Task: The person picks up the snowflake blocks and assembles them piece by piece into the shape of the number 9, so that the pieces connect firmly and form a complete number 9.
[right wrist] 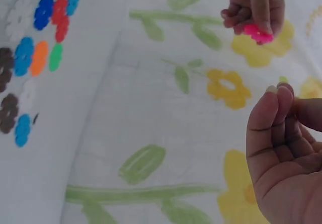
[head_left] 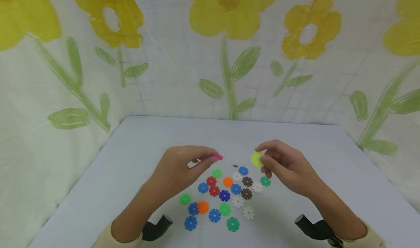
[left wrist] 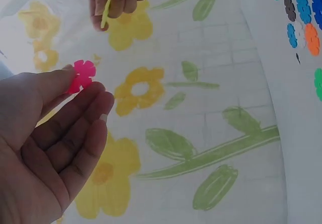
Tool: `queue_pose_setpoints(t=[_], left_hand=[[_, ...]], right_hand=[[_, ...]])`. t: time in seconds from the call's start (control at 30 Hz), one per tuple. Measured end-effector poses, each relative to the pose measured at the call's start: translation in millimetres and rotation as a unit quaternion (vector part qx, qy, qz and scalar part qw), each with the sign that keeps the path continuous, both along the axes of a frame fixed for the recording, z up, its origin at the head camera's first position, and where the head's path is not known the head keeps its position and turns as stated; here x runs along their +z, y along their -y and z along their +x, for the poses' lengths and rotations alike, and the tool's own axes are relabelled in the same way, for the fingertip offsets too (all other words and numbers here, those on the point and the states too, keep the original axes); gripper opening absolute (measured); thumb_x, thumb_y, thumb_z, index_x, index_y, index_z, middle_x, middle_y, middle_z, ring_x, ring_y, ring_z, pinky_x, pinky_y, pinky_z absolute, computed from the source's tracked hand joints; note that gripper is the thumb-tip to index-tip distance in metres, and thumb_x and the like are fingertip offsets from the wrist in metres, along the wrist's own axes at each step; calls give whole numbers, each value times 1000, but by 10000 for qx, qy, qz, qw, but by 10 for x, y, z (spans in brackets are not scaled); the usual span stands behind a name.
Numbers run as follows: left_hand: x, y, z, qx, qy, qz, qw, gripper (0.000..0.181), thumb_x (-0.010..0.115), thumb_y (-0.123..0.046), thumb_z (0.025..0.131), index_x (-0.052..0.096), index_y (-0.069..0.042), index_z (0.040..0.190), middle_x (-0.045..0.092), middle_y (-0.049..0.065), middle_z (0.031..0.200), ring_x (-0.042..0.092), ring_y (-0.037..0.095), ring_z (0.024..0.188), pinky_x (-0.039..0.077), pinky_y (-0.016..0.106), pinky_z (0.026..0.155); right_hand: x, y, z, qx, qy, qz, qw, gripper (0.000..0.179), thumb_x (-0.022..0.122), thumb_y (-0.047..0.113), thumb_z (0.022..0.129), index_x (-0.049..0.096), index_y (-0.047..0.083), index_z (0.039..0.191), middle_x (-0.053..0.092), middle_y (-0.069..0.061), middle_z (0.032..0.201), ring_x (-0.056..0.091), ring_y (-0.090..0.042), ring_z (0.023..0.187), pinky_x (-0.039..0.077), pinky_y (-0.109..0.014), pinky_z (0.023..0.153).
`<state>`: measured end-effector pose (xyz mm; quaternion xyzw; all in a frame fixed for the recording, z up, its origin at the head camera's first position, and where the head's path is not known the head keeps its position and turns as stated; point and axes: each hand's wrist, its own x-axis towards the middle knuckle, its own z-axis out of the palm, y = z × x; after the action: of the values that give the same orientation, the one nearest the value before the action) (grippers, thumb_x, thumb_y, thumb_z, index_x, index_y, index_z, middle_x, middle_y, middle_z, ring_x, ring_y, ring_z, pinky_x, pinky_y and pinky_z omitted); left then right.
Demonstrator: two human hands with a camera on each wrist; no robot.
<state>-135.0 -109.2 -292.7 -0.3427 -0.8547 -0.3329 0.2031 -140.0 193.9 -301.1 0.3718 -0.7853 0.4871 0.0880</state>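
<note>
At left, the left hand (head_left: 182,167) pinches a pink disc (left wrist: 84,74), loose discs (head_left: 224,195) lie scattered nearer on the counter (head_left: 92,197), and at right the right hand (head_left: 288,166) pinches a yellow disc (head_left: 256,159), apart from the pink one and unjoined.

Soft, muted light, with a faint grey haze across all three views.
In the head view, the table (head_left: 147,131) is evenly lit, with only weak, soft-edged shadows cast on it, and a mild sheen is caught by the flowered backdrop (head_left: 170,76). In the left wrist view, the upper left corner is brightened and the left hand (left wrist: 60,133) is partly shaded; in the right wrist view, the discs (right wrist: 23,56) are slightly blurred.
</note>
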Motion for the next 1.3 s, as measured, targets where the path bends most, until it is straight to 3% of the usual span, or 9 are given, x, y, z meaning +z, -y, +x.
queue_pose_setpoints(t=[0.2, 0.3, 0.63, 0.77, 1.3], left_hand=[[23, -33, 43, -208, -736, 250, 9968, 18, 78, -20, 90, 78, -13, 107, 75, -7, 103, 70, 3, 95, 54, 18, 76], [30, -41, 40, -281, -996, 355, 9940, 19, 79, -19, 89, 78, -11, 106, 75, -4, 104, 71, 6, 94, 53, 16, 75], [17, -84, 45, -566, -1114, 478, 9910, 20, 80, -12, 86, 75, -7, 105, 75, 1, 103, 72, 9, 93, 55, 19, 75], [3, -101, 56, -585, -1231, 428, 9897, 21, 81, -13, 86, 76, -7, 105, 76, 1, 103, 72, 10, 94, 55, 19, 77], [-27, -140, 77, -560, -1577, 294, 9855, 15, 79, -12, 88, 76, -7, 102, 76, 2, 97, 72, 12, 94, 54, 19, 80]], right_hand=[[102, 227, 58, 632, -81, -559, 9964, 33, 53, -16, 95, 59, 2, 122, 61, -5, 77, 59, -17, 62, 53, -30, 55], [131, 318, 53, 689, -116, -605, 9957, 34, 54, -16, 94, 59, 3, 123, 61, -4, 77, 59, -16, 62, 53, -30, 54], [131, 436, 50, 784, -85, -1045, 9914, 31, 53, -17, 94, 59, -2, 120, 62, -7, 77, 59, -18, 61, 54, -29, 55], [110, 441, 40, 918, -63, -1082, 9899, 31, 52, -19, 93, 58, -4, 120, 62, -8, 78, 59, -18, 61, 55, -30, 54], [72, 495, 72, 835, -6, -957, 9919, 31, 55, -16, 94, 58, -1, 121, 64, -6, 77, 60, -17, 60, 56, -30, 55]])
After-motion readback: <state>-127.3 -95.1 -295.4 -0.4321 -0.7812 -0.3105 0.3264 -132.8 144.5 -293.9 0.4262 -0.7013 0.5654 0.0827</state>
